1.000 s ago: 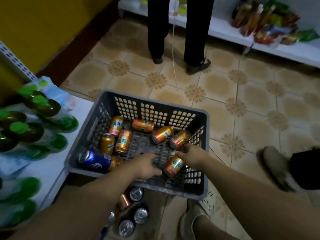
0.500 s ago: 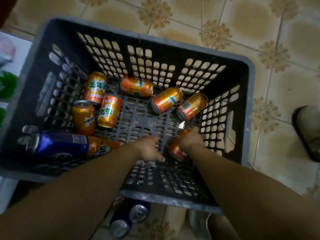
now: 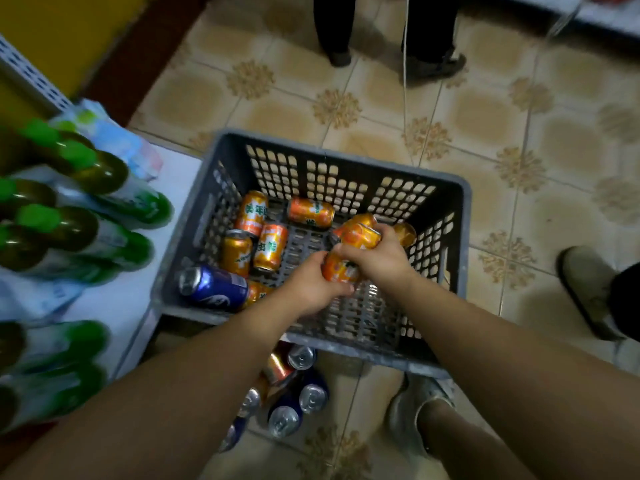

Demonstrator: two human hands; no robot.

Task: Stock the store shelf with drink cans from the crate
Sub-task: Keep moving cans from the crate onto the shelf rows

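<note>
- The grey crate [image 3: 346, 152] rests with its left edge on a white shelf [image 3: 114, 299]. The rest of it stands out over the tiled floor [image 3: 485, 109].
- The right grip [image 3: 379, 263] is over the right half of the crate, with its fingers curled round the upper orange can [image 3: 360, 237], which it holds clear of the crate bottom.
- The left grip [image 3: 311, 285] is just beside it, touching it. Its fingers and thumb are closed round the lower orange can [image 3: 337, 271], which sits directly under the other held can.
- Loose orange cans [image 3: 270, 247] lie on the crate bottom, most of them towards the far left corner. One is by the far wall, and another shows past the right grip by the right wall.
- A blue can [image 3: 213, 289] lies on its side in the near left corner, and an orange one shows partly behind it.
- Green-capped bottles [image 3: 72, 168] lie on the shelf, left of the crate.
- Under the near edge of the crate stand more cans [image 3: 313, 398], silver tops up.
- Another person's dark trouser legs [image 3: 332, 26] stand on the floor beyond the crate, and a pale shoe [image 3: 585, 289] shows at its right.
</note>
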